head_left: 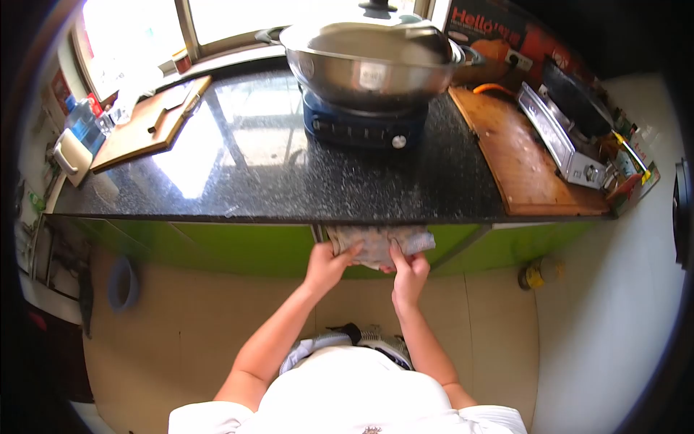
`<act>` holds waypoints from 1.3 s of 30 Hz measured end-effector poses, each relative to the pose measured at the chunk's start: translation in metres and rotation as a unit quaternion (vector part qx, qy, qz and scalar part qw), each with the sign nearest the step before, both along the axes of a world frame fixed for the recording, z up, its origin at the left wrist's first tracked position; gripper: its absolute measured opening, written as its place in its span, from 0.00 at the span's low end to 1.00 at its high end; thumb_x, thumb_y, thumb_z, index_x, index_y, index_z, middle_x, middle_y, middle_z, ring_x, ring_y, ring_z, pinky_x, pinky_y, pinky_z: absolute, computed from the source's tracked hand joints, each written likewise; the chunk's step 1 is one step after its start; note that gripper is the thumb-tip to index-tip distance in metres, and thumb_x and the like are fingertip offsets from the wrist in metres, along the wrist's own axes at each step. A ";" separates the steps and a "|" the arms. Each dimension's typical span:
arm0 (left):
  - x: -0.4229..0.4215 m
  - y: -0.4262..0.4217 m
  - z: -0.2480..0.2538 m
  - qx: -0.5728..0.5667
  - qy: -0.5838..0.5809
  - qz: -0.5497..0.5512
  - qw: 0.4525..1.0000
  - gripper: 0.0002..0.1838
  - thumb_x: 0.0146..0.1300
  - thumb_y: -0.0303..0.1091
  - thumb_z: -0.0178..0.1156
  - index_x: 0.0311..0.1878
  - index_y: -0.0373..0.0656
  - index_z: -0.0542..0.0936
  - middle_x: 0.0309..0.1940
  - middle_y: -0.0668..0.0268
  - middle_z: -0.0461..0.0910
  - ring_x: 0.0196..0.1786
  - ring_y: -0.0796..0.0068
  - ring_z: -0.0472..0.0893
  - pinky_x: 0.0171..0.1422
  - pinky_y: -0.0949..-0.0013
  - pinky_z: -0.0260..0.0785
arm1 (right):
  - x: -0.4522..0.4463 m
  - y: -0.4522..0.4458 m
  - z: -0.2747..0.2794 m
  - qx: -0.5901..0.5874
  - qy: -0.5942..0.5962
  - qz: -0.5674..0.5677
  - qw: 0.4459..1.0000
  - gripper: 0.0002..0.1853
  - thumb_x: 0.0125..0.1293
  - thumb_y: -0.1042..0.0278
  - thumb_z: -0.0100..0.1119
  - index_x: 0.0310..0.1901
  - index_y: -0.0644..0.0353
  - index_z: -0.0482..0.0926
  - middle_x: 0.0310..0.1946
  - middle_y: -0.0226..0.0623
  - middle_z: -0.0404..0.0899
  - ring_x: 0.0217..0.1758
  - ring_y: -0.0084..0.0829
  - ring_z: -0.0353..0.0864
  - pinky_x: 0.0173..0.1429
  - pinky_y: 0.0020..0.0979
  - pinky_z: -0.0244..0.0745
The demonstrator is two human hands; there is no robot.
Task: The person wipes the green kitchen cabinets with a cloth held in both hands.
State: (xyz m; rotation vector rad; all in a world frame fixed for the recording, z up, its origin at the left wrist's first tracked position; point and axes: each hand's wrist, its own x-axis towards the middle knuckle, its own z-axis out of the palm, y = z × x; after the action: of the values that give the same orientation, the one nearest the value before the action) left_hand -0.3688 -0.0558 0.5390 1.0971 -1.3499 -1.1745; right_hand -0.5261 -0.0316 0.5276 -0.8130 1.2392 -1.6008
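A folded, light patterned cloth [372,247] is held between my two hands, just below the front edge of the black countertop [275,184]. My left hand [331,262] is closed on its left side, with the thumb lying on top. On the right side, my right hand [409,269] pinches the cloth, thumb on top and fingers partly hidden underneath. A bluish-grey end of the cloth sticks out past my right hand. Its underside is hidden from view.
A large steel pot [369,72] stands on a dark blue electric cooker [361,130] at the back. Left lies a cutting board [163,123] with a cleaver [160,116]. Right, a wooden board [499,155] bears a gas stove [560,137]. A blue bin [123,284] stands on the floor.
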 end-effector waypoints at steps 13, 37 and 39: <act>0.000 -0.025 -0.039 0.069 -0.104 0.024 0.992 0.06 0.54 0.31 0.62 0.27 0.37 0.81 0.19 0.65 0.81 0.17 0.78 0.78 0.18 0.73 0.67 | -0.013 -0.036 -0.047 0.108 -0.035 0.074 0.991 0.15 0.55 0.68 0.65 0.39 0.68 0.73 0.25 0.39 0.77 0.16 0.23 0.74 0.18 0.22 0.68; 0.003 -0.003 0.005 -0.107 -0.079 0.041 0.990 0.14 0.57 0.39 0.62 0.28 0.35 0.79 0.13 0.67 0.72 0.18 0.85 0.65 0.21 0.73 0.59 | 0.005 -0.007 0.023 0.040 -0.052 -0.012 0.998 0.18 0.53 0.58 0.67 0.35 0.65 0.75 0.22 0.31 0.76 0.12 0.17 0.64 0.14 0.18 0.57; 0.003 -0.004 0.003 -0.054 -0.071 0.041 0.995 0.13 0.57 0.38 0.62 0.29 0.35 0.80 0.18 0.66 0.76 0.23 0.84 0.71 0.27 0.74 0.64 | 0.003 -0.010 0.025 0.061 -0.047 0.016 0.997 0.18 0.53 0.58 0.67 0.35 0.65 0.75 0.23 0.30 0.76 0.13 0.17 0.66 0.14 0.18 0.57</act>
State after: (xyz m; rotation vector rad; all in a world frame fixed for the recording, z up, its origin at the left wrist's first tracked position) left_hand -0.3658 -0.0602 0.5421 1.1632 -1.4452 -0.9672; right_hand -0.5231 -0.0411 0.5527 -0.6691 1.2374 -1.5047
